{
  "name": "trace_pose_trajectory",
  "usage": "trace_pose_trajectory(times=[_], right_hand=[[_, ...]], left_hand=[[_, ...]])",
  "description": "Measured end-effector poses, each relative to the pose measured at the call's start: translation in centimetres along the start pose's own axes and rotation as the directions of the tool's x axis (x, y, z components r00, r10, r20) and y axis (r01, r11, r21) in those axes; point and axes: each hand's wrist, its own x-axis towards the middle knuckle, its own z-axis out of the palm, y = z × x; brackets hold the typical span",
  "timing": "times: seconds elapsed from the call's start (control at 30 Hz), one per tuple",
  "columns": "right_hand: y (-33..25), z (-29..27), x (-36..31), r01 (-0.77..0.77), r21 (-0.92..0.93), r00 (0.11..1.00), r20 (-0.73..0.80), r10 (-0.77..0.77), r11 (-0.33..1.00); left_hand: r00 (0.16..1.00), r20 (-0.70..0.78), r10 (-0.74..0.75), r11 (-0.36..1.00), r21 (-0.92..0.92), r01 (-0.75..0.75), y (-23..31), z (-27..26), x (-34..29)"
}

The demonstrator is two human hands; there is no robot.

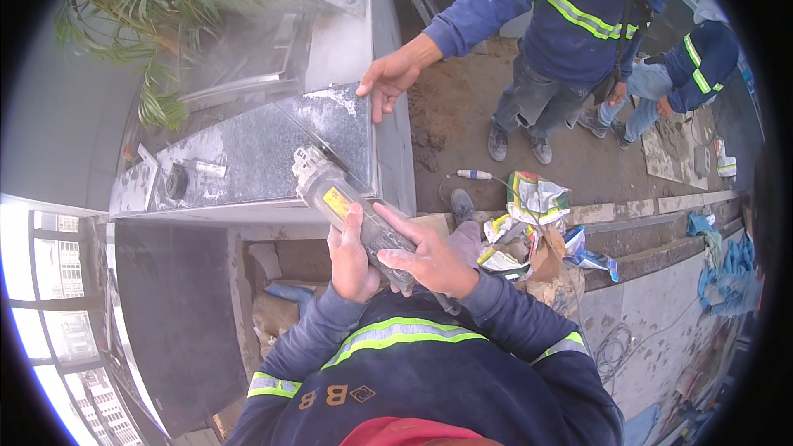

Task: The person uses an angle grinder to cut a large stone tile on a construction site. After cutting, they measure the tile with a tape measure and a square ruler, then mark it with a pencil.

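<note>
Both my hands hold a dusty angle grinder (357, 213) with a yellow label on its body. My left hand (353, 258) wraps its near side, and my right hand (431, 254) grips it from the right. Its whitened head lies at the front edge of a dark grey stone slab (256, 142); a thin dark disc edge shows beside it. Whether the disc touches the stone, I cannot tell. A fine line runs across the slab toward the disc. A co-worker's hand (392, 83) rests its fingers on the slab's far right corner.
A co-worker (570, 25) stands across on the right; another person (694, 70) bends farther back. Torn bags (529, 215) and a cable connector (475, 174) lie on the floor. A dark round object (176, 181) sits on the slab; palm leaves (165, 0) hang beyond.
</note>
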Motion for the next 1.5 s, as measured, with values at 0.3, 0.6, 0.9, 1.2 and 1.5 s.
trace_pose_trajectory(times=[0.3,0.6,0.9,1.2,1.5], right_hand=[[-0.6,0.0,-2.1,-0.007,-0.038,1.000,0.011,0.007,0.999],[0.6,-0.3,-0.1,0.023,-0.026,1.000,0.002,-0.023,0.999],[-1.3,0.4,-2.0,-0.006,0.026,1.000,0.018,0.005,1.000],[-0.5,0.1,-2.3,0.003,0.018,1.000,0.009,-0.003,1.000],[0.2,-0.2,-0.8,0.004,-0.008,1.000,0.004,-0.004,1.000]], left_hand=[[1.000,0.017,-0.009,0.998,-0.056,0.010,-0.7,0.4,-1.6],[0.999,-0.019,0.047,0.999,0.006,-0.047,-0.5,0.4,0.0],[1.000,0.018,0.025,1.000,-0.012,-0.024,-0.8,0.7,-1.4],[0.999,0.044,0.003,0.998,-0.068,0.000,-0.8,0.7,-1.8],[0.998,0.023,0.060,0.998,0.004,-0.060,-1.1,0.0,-0.1]])
